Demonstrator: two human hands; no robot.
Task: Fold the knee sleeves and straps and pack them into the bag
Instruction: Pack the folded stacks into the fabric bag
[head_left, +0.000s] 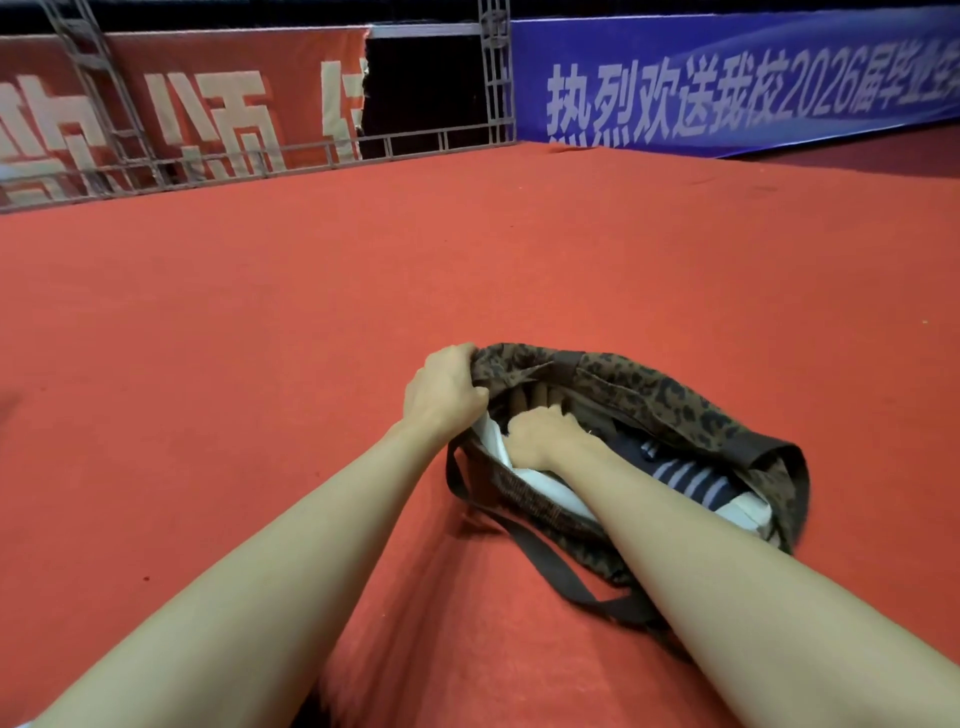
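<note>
Bag (670, 400) of leopard-print cloth lies open on the red carpet (311, 322) in front of you, its dark strap (550, 561) trailing toward you across the floor. Your left hand (444, 395) grips the bag's far-left rim, fingers curled over the edge and holding the mouth up. Your right hand (540, 431) is inside the opening, fingers curled down into the contents; what they pinch is hidden, so I cannot tell. Inside you can see a white cloth (519, 478) along the near wall and a dark striped piece (691, 478) to the right. Whether those are the knee sleeves is unclear. Beyond the carpet stand a red banner (208, 119) and a blue banner (727, 83).
</note>
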